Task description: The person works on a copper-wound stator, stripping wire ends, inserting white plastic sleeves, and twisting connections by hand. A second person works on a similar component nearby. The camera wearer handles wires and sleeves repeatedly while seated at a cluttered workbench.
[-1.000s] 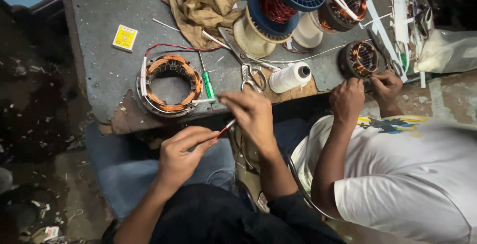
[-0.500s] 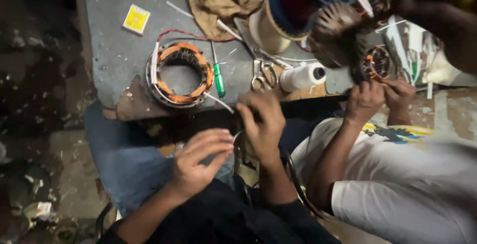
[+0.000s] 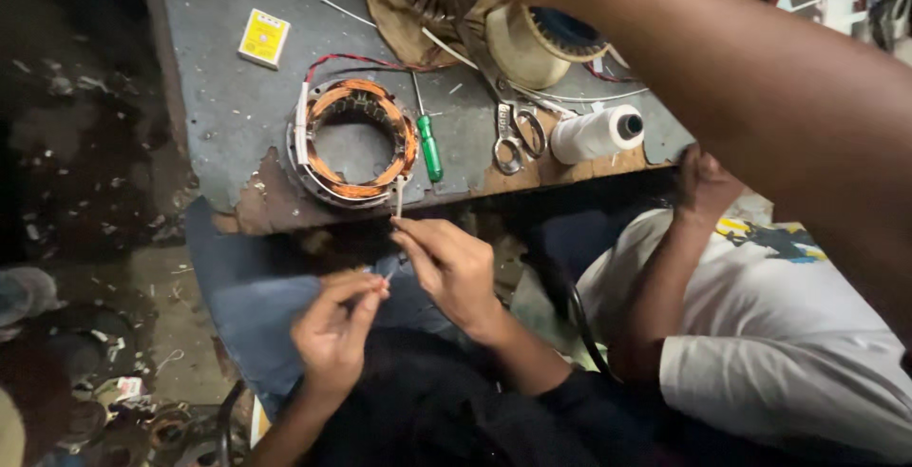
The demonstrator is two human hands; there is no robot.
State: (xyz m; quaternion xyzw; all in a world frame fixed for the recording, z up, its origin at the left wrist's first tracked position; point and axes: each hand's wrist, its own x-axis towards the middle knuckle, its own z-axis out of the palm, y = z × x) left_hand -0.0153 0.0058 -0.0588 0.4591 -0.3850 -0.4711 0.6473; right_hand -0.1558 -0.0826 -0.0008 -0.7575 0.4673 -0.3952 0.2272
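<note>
- Since half a second ago both hands have dropped a bit lower below the bench edge, and someone's bare arm (image 3: 760,77) has swung in across the top right of the view.
- Right hand (image 3: 454,267) is closed in a pinch on a thin white sleeve-like strip (image 3: 399,196) that runs up to the round copper-wound motor stator (image 3: 353,141), touching its near rim.
- Left hand (image 3: 337,329) is curled shut too, fingertips pinched on something tiny just beside the right hand; can't tell what exactly.
- That stator sits flat on the scuffed grey metal bench top (image 3: 218,96), right at the near edge.
- Just right of it lies a green-handled screwdriver (image 3: 429,144), then steel scissors (image 3: 513,130) and a white spool of thread (image 3: 597,133) on its side.
- Small yellow box (image 3: 263,38) lies further back on the left.
- Another person in a white printed T-shirt (image 3: 788,334) sits to the right.
</note>
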